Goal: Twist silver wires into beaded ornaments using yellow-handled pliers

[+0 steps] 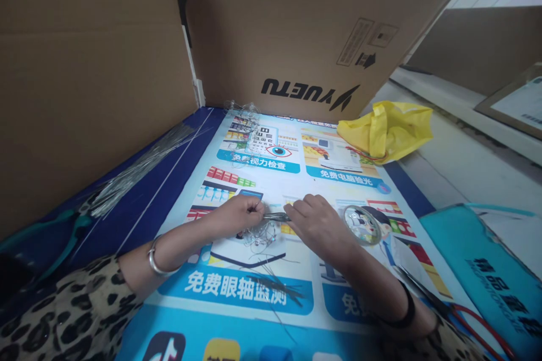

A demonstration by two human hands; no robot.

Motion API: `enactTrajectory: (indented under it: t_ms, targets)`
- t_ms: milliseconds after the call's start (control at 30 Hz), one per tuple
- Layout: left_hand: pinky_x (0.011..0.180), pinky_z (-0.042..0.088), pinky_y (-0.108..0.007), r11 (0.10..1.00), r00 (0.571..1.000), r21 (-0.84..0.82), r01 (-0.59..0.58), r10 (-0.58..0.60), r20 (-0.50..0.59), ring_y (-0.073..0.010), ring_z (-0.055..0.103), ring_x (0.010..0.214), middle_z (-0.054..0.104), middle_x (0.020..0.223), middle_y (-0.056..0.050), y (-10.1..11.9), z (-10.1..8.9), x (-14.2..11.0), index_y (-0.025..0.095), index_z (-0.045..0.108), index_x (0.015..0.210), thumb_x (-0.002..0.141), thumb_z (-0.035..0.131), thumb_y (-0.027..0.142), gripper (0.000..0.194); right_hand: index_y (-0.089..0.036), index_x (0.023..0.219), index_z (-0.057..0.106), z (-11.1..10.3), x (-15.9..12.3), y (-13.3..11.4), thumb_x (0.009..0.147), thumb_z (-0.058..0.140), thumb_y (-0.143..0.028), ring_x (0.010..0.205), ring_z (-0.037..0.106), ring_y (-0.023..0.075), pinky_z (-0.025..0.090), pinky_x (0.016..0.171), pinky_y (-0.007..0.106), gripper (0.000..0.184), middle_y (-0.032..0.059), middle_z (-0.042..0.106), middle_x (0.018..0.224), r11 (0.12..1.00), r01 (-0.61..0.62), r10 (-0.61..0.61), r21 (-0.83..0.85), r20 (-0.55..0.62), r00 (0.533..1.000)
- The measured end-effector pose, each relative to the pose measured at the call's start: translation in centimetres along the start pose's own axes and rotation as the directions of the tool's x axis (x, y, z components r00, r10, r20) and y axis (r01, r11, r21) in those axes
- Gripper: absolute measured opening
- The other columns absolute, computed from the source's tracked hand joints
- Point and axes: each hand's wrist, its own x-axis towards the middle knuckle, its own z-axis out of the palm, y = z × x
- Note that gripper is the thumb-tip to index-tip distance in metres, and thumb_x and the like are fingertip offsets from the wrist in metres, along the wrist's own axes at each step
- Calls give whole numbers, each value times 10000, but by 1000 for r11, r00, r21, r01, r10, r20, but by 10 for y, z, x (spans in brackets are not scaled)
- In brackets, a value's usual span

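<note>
My left hand (pixel 243 214) is closed in a pinch near the middle of the printed sheet. A tangle of thin beaded wire (pixel 261 235) shows just under its fingertips; the exact grip point is too small to make out. My right hand (pixel 319 228) is closed around slim metal tweezers (pixel 276 216), whose narrow end reaches across to the left fingertips. Loose short wires (pixel 279 287) lie on the sheet below the hands. Right of my right hand is a roll of clear tape (pixel 362 225).
Cardboard walls (pixel 271 22) stand behind and left. Teal-handled pliers (pixel 63 231) and a bundle of straight wires (pixel 139 172) lie left. More tangled wire (pixel 243 115) is at the back. Right are a yellow bag (pixel 387 132), red-handled scissors (pixel 449 307) and a teal pouch (pixel 474 259).
</note>
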Motion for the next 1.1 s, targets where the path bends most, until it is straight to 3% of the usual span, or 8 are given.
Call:
enactTrajectory:
  t_ms: [433,767,1100]
  targets:
    - [403,301,-173,1000,999,12,14,-14,52,-57,357,425,398,551,65,5,-3,-2,163,510,720,723,493,229,68,-184,820,582,14,-2,2,871,515,-229,727,430,177,255,663,313,96,30,563,736,993,-10,16,117,-55,998]
    - [410,291,-191,1000,999,17,15,-16,49,-67,349,423,385,541,67,7,-2,-3,170,477,690,721,475,223,61,-180,825,592,13,-2,1,870,529,-282,713,441,172,259,648,309,128,29,572,733,993,-16,24,121,-67,997]
    - [476,275,-187,993,989,71,-92,83,120,-66,319,496,415,586,52,5,-8,-2,155,508,677,721,484,198,66,-187,903,598,14,-1,4,858,537,-277,754,433,183,262,675,312,118,39,562,779,992,0,6,127,-45,999]
